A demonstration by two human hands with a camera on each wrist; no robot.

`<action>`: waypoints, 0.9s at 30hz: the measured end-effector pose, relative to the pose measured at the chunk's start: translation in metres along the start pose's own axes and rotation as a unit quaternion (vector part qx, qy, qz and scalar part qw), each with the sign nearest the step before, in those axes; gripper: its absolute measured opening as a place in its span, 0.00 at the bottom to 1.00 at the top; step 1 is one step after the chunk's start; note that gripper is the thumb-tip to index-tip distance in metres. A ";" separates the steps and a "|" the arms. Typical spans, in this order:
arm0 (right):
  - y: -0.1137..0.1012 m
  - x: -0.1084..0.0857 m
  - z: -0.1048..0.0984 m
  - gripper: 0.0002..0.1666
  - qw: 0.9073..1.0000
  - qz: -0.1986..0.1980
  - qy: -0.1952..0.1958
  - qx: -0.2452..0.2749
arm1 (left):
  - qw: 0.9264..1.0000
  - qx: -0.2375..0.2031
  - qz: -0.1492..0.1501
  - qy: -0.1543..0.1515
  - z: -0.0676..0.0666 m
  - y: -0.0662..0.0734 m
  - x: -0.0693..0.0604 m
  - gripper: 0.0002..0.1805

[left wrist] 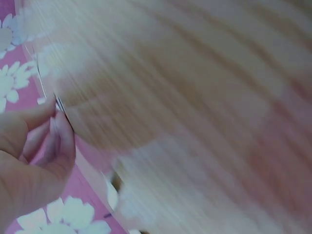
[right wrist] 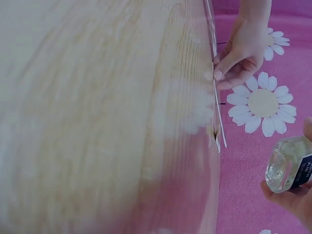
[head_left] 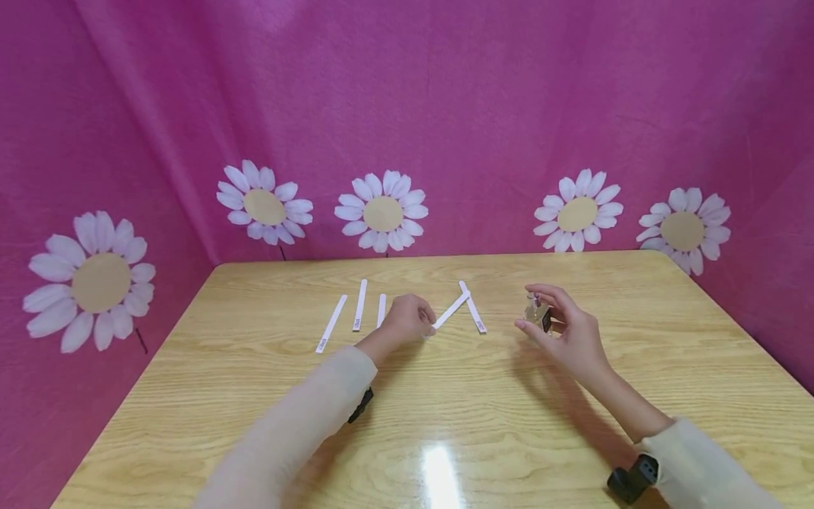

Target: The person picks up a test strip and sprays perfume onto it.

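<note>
My left hand [head_left: 405, 322] pinches the near end of a white paper test strip [head_left: 450, 312] low over the table. The strip's far end crosses over another strip [head_left: 473, 308], which lies on the wood. In the left wrist view, thumb and fingertips of the left hand [left wrist: 44, 151] meet at the strip's thin edge. A small clear perfume bottle [head_left: 536, 314] with a dark label is gripped between thumb and fingers of my right hand [head_left: 577, 343], raised above the tabletop. The right wrist view shows the bottle [right wrist: 285, 163] closer, with pale liquid inside; its top is cut off there.
Left of my left hand lie three more strips: an outer one [head_left: 332, 324], a middle one [head_left: 360, 305] and one [head_left: 381, 309] partly covered by that hand. A glossy wooden table [head_left: 254, 424] meets a pink curtain [head_left: 445, 127] with printed daisies behind and at the sides.
</note>
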State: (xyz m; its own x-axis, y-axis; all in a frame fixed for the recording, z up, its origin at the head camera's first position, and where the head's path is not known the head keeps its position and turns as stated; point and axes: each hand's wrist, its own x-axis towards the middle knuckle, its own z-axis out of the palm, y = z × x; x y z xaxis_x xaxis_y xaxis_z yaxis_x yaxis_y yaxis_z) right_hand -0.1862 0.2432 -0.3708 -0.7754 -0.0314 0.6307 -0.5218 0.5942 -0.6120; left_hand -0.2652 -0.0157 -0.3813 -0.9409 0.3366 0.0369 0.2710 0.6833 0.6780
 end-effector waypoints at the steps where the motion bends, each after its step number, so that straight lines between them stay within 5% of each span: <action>1: 0.000 0.000 0.000 0.32 1.000 0.000 0.000 0.000 | 1.000 0.001 0.011 -0.011 -0.002 -0.003 0.000 0.05; 6: 0.001 -0.002 0.001 0.32 1.000 0.007 -0.008 0.002 | 0.997 0.012 0.049 -0.058 -0.010 -0.016 0.004 0.04; 13: 0.001 -0.005 0.001 0.32 1.000 -0.003 -0.005 0.004 | 0.993 0.023 0.050 -0.101 -0.021 -0.019 0.003 0.06; 27: 0.000 -0.007 0.001 0.34 1.000 -0.010 -0.012 0.005 | 0.992 -0.001 0.042 -0.120 -0.023 -0.023 0.008 0.08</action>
State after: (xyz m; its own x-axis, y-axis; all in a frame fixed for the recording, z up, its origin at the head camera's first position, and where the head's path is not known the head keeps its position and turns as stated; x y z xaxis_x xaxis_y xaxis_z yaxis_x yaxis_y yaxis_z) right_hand -0.1807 0.2427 -0.3758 -0.7729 -0.0630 0.6314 -0.5414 0.5845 -0.6044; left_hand -0.2833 -0.0438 -0.3800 -0.8396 0.5368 -0.0831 0.3450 0.6451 0.6817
